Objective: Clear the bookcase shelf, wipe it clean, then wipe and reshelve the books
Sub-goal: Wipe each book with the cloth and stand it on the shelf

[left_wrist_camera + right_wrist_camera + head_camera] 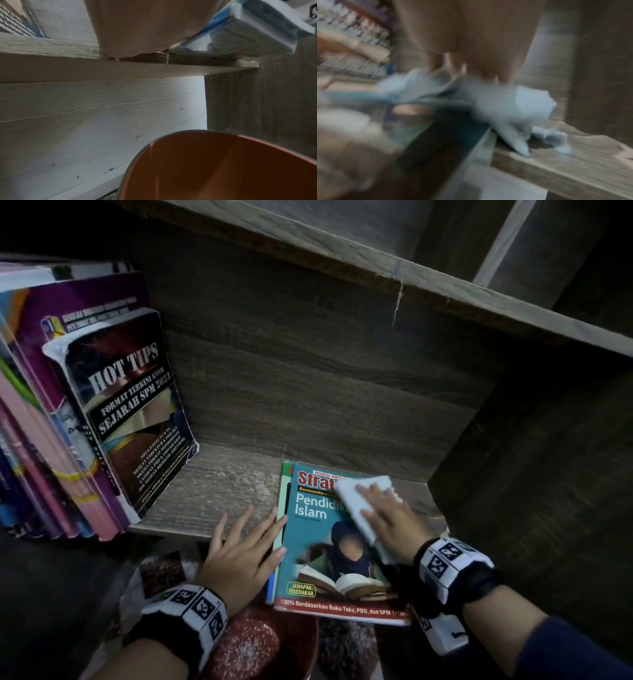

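head view shows the right hand (387, 518) spread flat on a white cloth (363, 501), pressing it onto the cover of a teal book (318, 542) that lies face up at the front of the shelf (219, 484), its lower end hanging past the shelf edge. at least one more book lies beneath it, to judge by the green and blue edges showing along its left side. the left hand (239, 553) is open with fingers straight, fingertips resting against the teal book's left edge, steadying it.

at the left end of the same shelf a row of books (85, 412) stands leaning, the black one titled "hot tips" outermost. between that row and the flat books the shelf board is bare, with pale specks on its grain; whether that is dust or the finish cannot be told.

right wrist view is heavily blurred, showing only the pale cloth (513, 112) bunched under the fingers at the shelf's front. left wrist view shows the shelf edge from below and a reddish round bowl (223, 169) under it.

as a judgement: the task seems to be in its last stage, wiping books one by one. the standing row looks already reshelved, while the teal book and whatever lies under it are still to be finished and stood upright beside the row.
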Demonstrator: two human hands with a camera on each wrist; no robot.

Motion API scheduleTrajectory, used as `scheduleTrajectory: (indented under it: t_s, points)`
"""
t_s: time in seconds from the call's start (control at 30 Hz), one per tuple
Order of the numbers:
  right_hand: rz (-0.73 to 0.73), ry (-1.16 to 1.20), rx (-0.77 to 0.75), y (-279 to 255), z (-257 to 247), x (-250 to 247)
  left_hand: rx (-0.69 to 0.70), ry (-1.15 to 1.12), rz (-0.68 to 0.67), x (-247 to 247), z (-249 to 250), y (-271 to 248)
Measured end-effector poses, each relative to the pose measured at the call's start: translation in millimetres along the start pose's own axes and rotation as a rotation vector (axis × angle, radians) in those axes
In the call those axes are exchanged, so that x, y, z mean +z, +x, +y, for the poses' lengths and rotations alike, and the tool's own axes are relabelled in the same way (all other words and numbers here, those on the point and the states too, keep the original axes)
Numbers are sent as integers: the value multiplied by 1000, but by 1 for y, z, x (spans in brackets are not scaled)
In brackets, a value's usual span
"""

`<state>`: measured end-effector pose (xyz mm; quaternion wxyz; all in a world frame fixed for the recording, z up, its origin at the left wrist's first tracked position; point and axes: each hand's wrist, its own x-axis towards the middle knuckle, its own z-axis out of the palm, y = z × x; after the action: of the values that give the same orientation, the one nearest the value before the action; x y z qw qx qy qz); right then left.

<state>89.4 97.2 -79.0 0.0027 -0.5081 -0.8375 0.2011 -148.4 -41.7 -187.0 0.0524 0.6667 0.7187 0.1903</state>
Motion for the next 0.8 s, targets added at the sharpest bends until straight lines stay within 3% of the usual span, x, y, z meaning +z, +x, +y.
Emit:
scheduleTrajectory:
  t_s: [0.1,0.33,0.5,0.8]
  points:
    - [-238,-255,-15,17,-8,22,-43,44,-93,-6,1,0]
    - [-234,-400,32,66,-15,20,-31,57,-57,-2,0,-1]
    - [-258,-404,-36,87,-40,20,-24,73,-44,0,0,1]
    - [-276,-389,-107,53,-48,37,-38,69,-68,-5,4,-1]
